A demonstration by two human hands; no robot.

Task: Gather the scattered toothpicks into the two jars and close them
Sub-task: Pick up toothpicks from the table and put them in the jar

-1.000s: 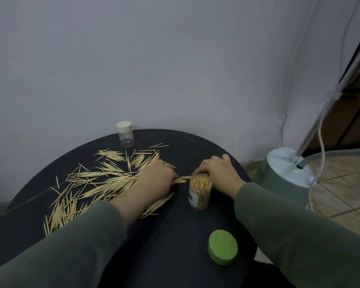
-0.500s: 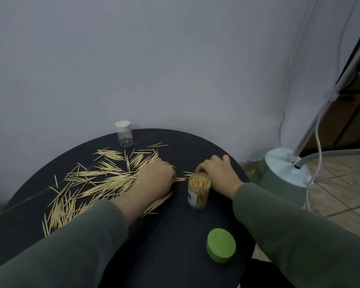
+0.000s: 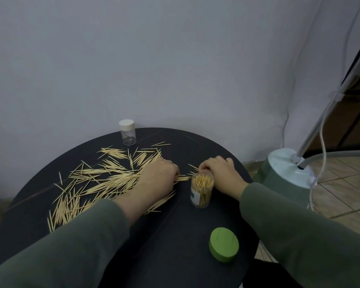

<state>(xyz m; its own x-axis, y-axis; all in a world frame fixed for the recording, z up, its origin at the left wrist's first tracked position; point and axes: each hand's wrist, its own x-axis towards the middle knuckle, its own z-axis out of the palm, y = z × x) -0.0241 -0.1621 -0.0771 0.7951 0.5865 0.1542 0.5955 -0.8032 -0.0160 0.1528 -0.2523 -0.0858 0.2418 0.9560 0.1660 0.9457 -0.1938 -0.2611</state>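
Gathering is under way: a small bundle from the scattered toothpicks [image 3: 104, 179] mid-desk is pinched by the left hand [image 3: 160, 175], while the open jar [image 3: 202, 190] toward the right edge is steadied in the right hand [image 3: 220, 173]'s curled grip, so lifting and dropping the bundle in is judged next.

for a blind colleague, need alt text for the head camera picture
A person's left hand gathers scattered toothpicks on a round black table, while the right hand steadies an open jar of toothpicks. A green lid lies nearer; a capped small jar stands at the far edge.
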